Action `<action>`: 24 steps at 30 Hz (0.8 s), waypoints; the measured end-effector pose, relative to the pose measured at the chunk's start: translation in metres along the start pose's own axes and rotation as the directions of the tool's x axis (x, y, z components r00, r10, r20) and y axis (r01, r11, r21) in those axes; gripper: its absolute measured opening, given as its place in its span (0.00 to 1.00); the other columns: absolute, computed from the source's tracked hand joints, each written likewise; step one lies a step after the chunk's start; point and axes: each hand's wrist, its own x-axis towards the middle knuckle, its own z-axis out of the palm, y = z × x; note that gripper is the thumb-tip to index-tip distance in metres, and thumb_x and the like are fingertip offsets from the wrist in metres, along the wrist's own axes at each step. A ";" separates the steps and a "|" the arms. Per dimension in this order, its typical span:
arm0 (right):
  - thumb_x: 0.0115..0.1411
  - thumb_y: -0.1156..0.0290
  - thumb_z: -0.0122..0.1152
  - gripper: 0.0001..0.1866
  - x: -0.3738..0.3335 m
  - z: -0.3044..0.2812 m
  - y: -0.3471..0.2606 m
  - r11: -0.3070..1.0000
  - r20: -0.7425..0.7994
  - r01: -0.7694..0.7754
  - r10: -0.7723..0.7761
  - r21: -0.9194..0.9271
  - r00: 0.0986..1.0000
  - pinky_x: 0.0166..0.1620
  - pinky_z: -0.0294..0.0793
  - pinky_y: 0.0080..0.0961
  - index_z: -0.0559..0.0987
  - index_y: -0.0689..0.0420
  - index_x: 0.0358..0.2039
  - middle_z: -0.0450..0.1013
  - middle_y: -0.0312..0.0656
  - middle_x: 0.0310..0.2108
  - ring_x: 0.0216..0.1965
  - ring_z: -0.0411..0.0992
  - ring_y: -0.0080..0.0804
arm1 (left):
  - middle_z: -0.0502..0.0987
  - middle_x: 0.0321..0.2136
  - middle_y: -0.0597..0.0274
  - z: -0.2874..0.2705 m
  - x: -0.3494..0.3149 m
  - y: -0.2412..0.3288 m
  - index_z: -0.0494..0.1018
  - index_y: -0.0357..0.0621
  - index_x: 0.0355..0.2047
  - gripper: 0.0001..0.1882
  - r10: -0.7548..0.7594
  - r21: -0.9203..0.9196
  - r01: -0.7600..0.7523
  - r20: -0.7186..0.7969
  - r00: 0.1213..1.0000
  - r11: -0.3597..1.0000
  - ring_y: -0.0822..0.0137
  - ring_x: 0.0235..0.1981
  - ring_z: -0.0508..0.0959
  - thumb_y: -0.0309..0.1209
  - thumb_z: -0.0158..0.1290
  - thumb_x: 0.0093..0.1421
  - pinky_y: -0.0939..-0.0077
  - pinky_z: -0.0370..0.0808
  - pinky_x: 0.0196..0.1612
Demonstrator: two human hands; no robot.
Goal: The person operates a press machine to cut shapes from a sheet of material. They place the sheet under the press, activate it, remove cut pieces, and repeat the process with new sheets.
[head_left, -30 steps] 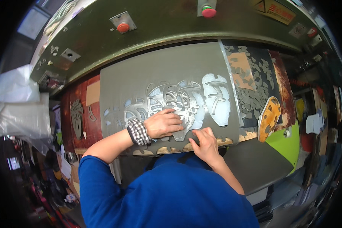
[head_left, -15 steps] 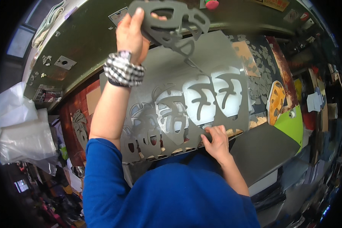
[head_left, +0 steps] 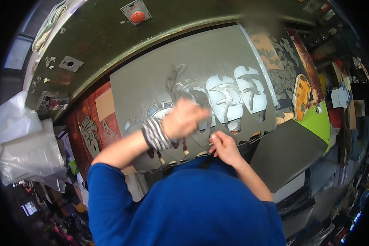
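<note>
A dark grey sheet (head_left: 151, 86) lies before me with a row of curved, pierced shapes cut in its near half. My left hand (head_left: 186, 119), smeared by motion, is over the middle of that row; its fingers cannot be made out. Beside it, grey cut pieces (head_left: 178, 82) stand up from the sheet, blurred; whether the hand holds them is unclear. Farther right, pale blue-white shapes (head_left: 223, 96) show through the cut openings. My right hand (head_left: 226, 149) is at the sheet's front edge, thumb and fingers curled around the narrow border.
Cut grey pieces (head_left: 90, 135) lie on the red board at left. Beyond the sheet runs a green machine beam (head_left: 184, 14) with a red button (head_left: 137, 17). Scraps (head_left: 285, 78), an orange sole-shaped piece (head_left: 302, 98) and a dark panel (head_left: 291, 151) are at right.
My left hand has come down from the beam to the sheet; the grey cut-out piece it held is no longer seen raised there. A small piece now shows on the red board. The sheet has shifted slightly.
</note>
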 end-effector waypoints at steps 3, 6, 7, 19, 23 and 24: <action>0.69 0.64 0.42 0.15 0.009 -0.001 0.011 0.872 0.015 -0.015 0.009 0.489 1.000 0.25 0.70 0.14 0.71 0.61 0.32 0.71 0.40 0.31 0.24 0.72 0.22 | 0.70 0.40 0.59 0.047 -0.046 0.010 0.67 0.44 0.55 0.27 0.072 0.005 -0.075 0.204 0.976 0.997 0.60 0.48 0.71 0.34 0.56 0.54 0.57 0.63 0.55; 0.69 0.65 0.45 0.13 0.012 0.002 0.021 0.818 -0.039 0.069 -0.057 0.570 0.998 0.27 0.71 0.17 0.72 0.61 0.33 0.72 0.38 0.31 0.25 0.72 0.22 | 0.72 0.44 0.58 0.037 -0.042 0.003 0.69 0.46 0.54 0.24 -0.092 -0.204 0.099 0.043 0.995 0.974 0.60 0.45 0.73 0.33 0.54 0.56 0.60 0.66 0.52; 0.68 0.66 0.46 0.13 0.013 0.004 0.023 0.890 -0.074 0.140 -0.120 0.434 0.990 0.28 0.71 0.18 0.73 0.62 0.33 0.72 0.37 0.31 0.26 0.72 0.22 | 0.73 0.44 0.57 0.027 -0.030 0.002 0.70 0.45 0.53 0.22 -0.194 -0.355 0.144 -0.111 0.975 0.924 0.61 0.42 0.75 0.31 0.53 0.56 0.62 0.68 0.50; 0.54 0.73 0.67 0.09 0.022 0.017 0.000 0.967 0.241 0.231 -0.201 -0.106 0.950 0.41 0.72 0.18 0.77 0.62 0.34 0.76 0.38 0.38 0.36 0.72 0.19 | 0.76 0.41 0.56 -0.166 -0.004 -0.024 0.68 0.37 0.51 0.18 -0.505 -0.656 -0.026 -0.605 0.615 0.754 0.66 0.36 0.78 0.35 0.48 0.66 0.72 0.75 0.45; 0.55 0.72 0.66 0.08 0.056 0.021 -0.005 0.991 0.639 -0.045 -0.044 0.123 0.768 0.39 0.70 0.14 0.80 0.62 0.33 0.77 0.35 0.31 0.34 0.72 0.16 | 0.76 0.38 0.56 -0.078 -0.054 0.014 0.75 0.45 0.47 0.22 -0.106 0.052 0.124 -0.262 0.959 0.991 0.60 0.38 0.75 0.32 0.57 0.49 0.65 0.69 0.46; 0.55 0.73 0.65 0.07 0.063 0.021 -0.003 0.980 0.699 -0.136 -0.003 0.143 0.715 0.40 0.70 0.15 0.80 0.62 0.33 0.77 0.37 0.32 0.35 0.72 0.18 | 0.72 0.33 0.60 -0.054 -0.075 0.025 0.71 0.47 0.51 0.29 -0.070 0.097 0.074 -0.039 0.997 0.993 0.61 0.37 0.72 0.37 0.61 0.47 0.64 0.65 0.49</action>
